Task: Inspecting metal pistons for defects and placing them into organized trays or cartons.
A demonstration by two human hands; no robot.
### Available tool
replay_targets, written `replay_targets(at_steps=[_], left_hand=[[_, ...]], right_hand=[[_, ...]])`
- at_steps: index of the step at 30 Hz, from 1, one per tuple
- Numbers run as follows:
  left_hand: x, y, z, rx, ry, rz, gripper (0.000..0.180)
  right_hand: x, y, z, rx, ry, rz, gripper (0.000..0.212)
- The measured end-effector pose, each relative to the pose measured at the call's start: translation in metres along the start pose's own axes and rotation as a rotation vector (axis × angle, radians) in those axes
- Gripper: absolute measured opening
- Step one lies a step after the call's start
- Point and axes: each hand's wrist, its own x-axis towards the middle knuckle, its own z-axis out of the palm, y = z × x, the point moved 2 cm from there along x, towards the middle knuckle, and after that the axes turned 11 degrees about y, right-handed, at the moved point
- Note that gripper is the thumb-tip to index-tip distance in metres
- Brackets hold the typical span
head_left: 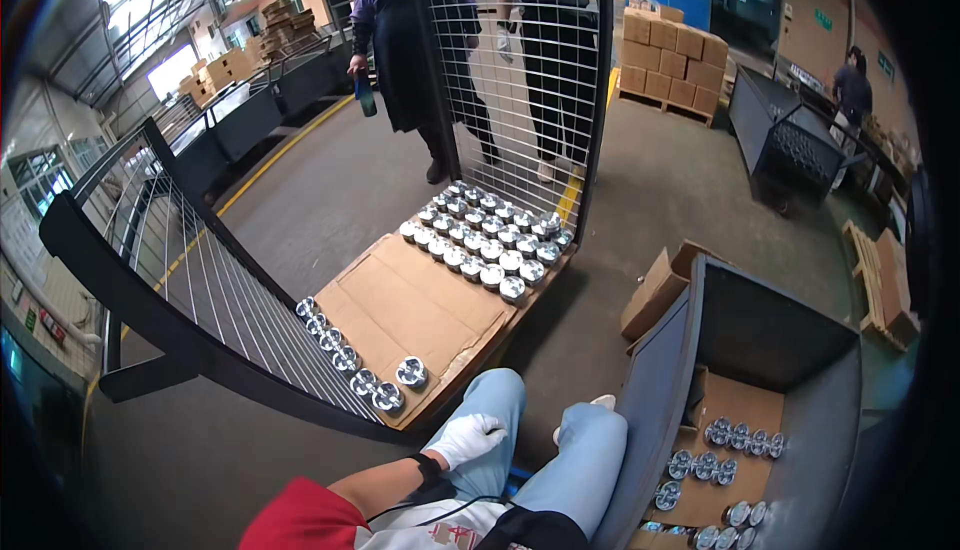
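My left hand (472,440), in a white glove, rests on my left thigh with its fingers curled in and nothing visible in them. My right hand does not show. Ahead stands a cart with a cardboard sheet (400,295) on its deck. Shiny metal pistons (490,250) stand in close rows along its far right part. More pistons (345,358) line its near left edge. A single piston (411,371) sits apart, closest to my left hand. On my right, a grey metal bin (690,350) holds several groups of pistons (745,438) on cardboard.
Black-framed wire panels (515,70) rise at the cart's far and left ends. Two people (400,40) stand behind it, one holding a bottle (364,95). An open carton (660,290) stands beside the bin. Stacked boxes (675,55) and a dark metal container (790,135) are farther back.
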Motion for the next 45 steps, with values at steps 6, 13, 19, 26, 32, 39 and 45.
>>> replay_targets(at_steps=[6, 13, 19, 26, 32, 39, 45], left_hand=[[0.008, 0.007, 0.002, -0.05, -0.081, -0.031, 0.028], [0.033, 0.04, 0.018, -0.763, -0.414, -0.185, 0.033], [0.039, 0.141, -0.028, -1.192, -0.534, -0.086, 0.039], [0.022, 0.125, -0.052, -1.584, -0.175, -0.251, 0.04], [0.005, 0.093, -0.067, -1.983, -0.269, -0.681, 0.041], [-0.005, 0.121, -0.065, -2.002, -0.298, -0.702, 0.038], [0.001, 0.117, -0.052, -2.134, -0.526, -0.718, 0.039]], right_hand=[[0.007, 0.012, -0.081, 0.254, 0.223, 0.069, 0.065], [-0.05, -0.119, -0.272, 0.596, 0.445, -0.293, 0.073], [-0.123, -0.388, -0.294, 0.367, 0.116, -0.654, 0.089], [-0.147, -0.467, -0.203, -0.093, -0.102, -0.963, 0.096], [-0.119, -0.425, -0.149, 0.65, -0.633, -0.324, 0.067], [-0.132, -0.395, -0.125, 0.827, -0.788, -0.059, 0.027], [-0.134, -0.393, -0.134, 0.811, -0.557, -0.186, 0.017]])
